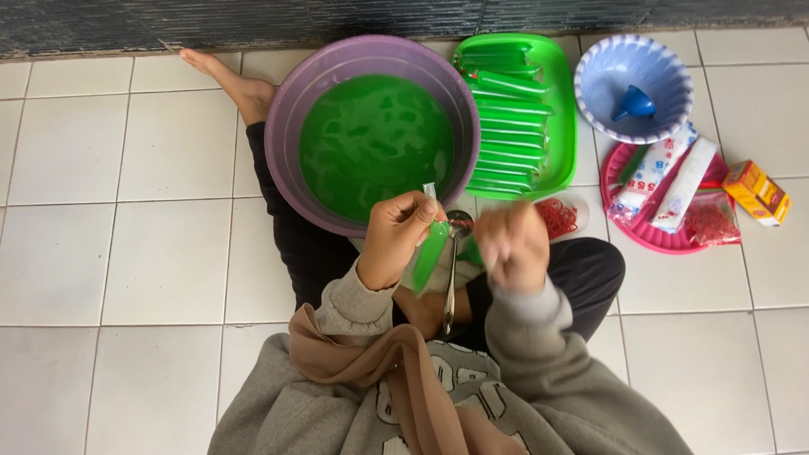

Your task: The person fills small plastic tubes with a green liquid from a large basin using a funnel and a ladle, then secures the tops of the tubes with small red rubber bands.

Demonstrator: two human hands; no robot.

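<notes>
My left hand (396,236) grips a long thin plastic tube (431,248) filled with green liquid, held by its top end over my lap. Blurred with motion, my right hand (512,244) is closed just to the right of the tube; what it holds I cannot tell. A metal ladle (455,261) lies between the hands, its bowl at the rim of the purple basin (286,126), which holds green liquid (375,143). Behind the right hand, a green tray (563,101) carries several filled green tubes (510,118).
A small cup of red rubber bands (558,216) stands beside my right hand. At the right are a blue bowl (632,59) with a blue funnel (634,104), a pink plate (645,232) with plastic packets, and a yellow box (757,192). White tiles surround me.
</notes>
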